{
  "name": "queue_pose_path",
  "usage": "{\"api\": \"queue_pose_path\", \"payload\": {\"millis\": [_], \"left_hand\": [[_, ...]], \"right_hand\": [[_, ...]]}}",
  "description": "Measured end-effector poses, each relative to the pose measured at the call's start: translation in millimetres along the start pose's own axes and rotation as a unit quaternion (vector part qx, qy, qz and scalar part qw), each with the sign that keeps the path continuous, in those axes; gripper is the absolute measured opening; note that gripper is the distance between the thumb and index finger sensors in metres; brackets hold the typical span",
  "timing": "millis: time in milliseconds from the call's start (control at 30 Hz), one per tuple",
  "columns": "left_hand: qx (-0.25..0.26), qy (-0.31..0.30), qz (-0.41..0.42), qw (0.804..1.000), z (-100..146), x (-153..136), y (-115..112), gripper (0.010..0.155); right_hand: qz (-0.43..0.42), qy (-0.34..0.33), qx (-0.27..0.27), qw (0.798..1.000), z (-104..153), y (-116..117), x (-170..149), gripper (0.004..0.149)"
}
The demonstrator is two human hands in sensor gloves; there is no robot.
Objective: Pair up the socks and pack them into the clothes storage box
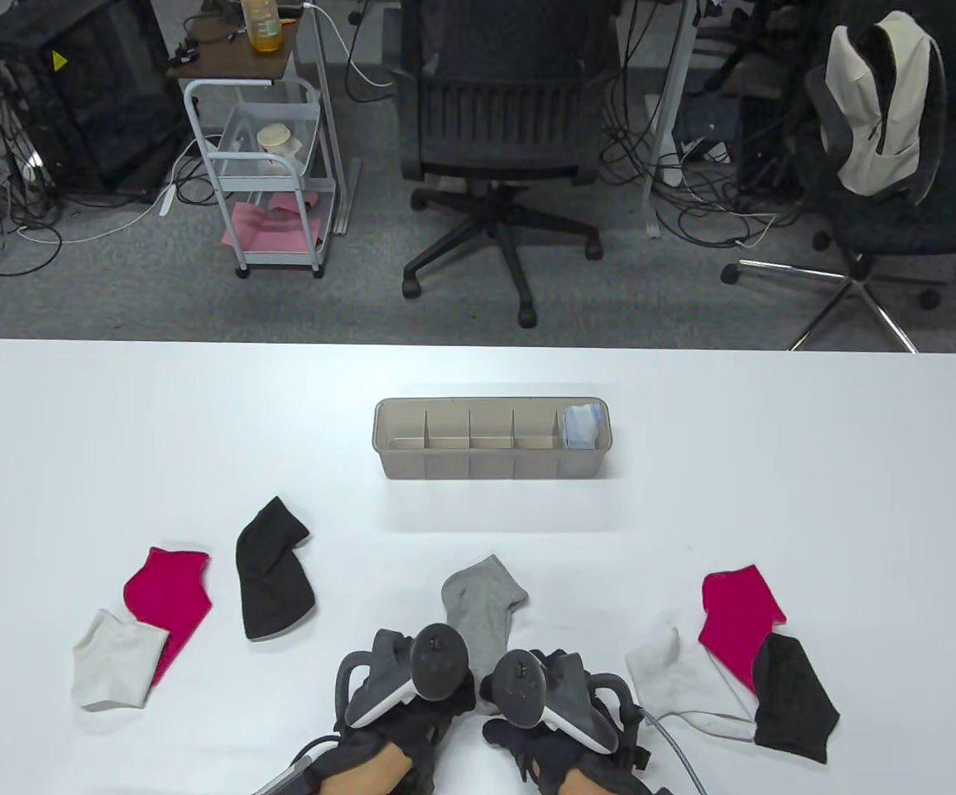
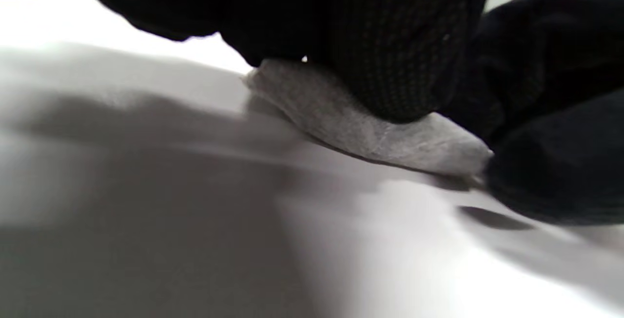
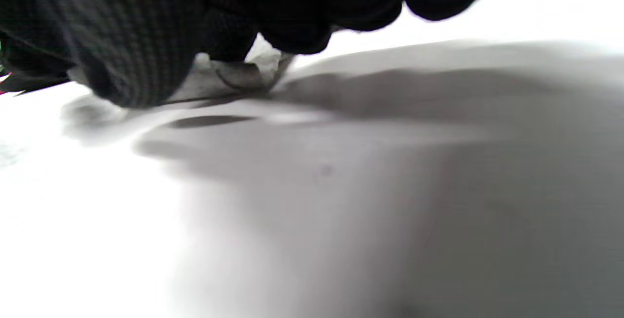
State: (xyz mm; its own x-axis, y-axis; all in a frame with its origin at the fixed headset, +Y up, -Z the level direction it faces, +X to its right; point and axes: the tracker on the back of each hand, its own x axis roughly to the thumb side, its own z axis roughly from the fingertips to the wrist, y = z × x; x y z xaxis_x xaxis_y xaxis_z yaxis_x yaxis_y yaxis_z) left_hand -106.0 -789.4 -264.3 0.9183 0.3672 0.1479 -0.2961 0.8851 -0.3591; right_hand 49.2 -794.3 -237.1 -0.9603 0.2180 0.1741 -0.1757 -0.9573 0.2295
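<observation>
White table point(image 1: 775, 464) across the whole lower half, near edge cut off below. Beyond it, a black office chair point(image 1: 498, 157) and a wire trolley point(image 1: 266, 166), cables everywhere on the floor.

Centre of the table: clothes storage box point(image 1: 490, 476), beige, five compartments in a row. Rightmost compartment filled with a pale blue sock bundle point(image 1: 583, 426); other four bare.

Down to the socks. Left cluster: black sock point(image 1: 272, 571) lying apart, pink sock point(image 1: 170, 600) just beside it, white sock point(image 1: 113, 669) overlapping the pink one's lower edge. Right cluster: pink sock on the right point(image 1: 738, 617), white sock on the right point(image 1: 676, 675) partly under it, black sock on the right point(image 1: 792, 691) overlapping both.

Front and centre, grey sock point(image 1: 482, 604), heel toward the box, lower end vanishing beneath the trackers. A second grey sock under it? Impossible to say.

Left hand point(image 1: 399, 704) and right hand point(image 1: 540, 704) side by side at the near edge, fingers completely hidden from above by the trackers. Left wrist view, blurred: gloved fingers point(image 2: 390, 54) bent down over grey fabric, pressed flat to the table. Right wrist view, also blurred: fingertips point(image 3: 292, 30) curled onto a rumpled edge of the same cloth. Both holding the grey sock, then, though the exact pinch stays hard to read.
</observation>
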Motion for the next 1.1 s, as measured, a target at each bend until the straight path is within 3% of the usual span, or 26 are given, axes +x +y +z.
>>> {"api": "queue_pose_path", "payload": {"millis": [167,300,500,533,667,1000,1100], "left_hand": [[-0.029,0.049,0.006,0.998,-12.3,-2.0,1.5,0.031],[-0.017,0.056,-0.063,0.996,-12.2,8.1,-0.3,0.032],[0.027,0.014,-0.067,0.997,-8.6,9.5,2.9,0.039],[0.032,0.008,-0.067,0.997,-5.3,10.7,4.6,0.054],[0.032,-0.025,-0.105,0.994,11.2,17.8,9.3,0.043],[0.042,-0.042,-0.159,0.985,13.2,26.3,-6.0,0.055],[0.038,-0.042,-0.152,0.987,11.8,23.5,-6.2,0.056]], "right_hand": [[0.004,0.034,-0.029,0.999,-9.6,0.0,0.5,0.037],[-0.018,0.063,-0.02,0.998,-15.2,0.9,-3.6,0.035],[-0.067,0.116,0.005,0.991,-22.7,3.1,-5.5,0.03],[-0.066,0.12,0.007,0.991,-24.1,3.2,-4.6,0.03],[-0.054,0.123,0.014,0.991,-26.3,2.7,-1.0,0.031],[-0.069,0.114,0.011,0.991,-21.2,-5.0,-8.9,0.034],[-0.067,0.088,-0.045,0.993,-11.8,-18.3,-15.6,0.038]]}}
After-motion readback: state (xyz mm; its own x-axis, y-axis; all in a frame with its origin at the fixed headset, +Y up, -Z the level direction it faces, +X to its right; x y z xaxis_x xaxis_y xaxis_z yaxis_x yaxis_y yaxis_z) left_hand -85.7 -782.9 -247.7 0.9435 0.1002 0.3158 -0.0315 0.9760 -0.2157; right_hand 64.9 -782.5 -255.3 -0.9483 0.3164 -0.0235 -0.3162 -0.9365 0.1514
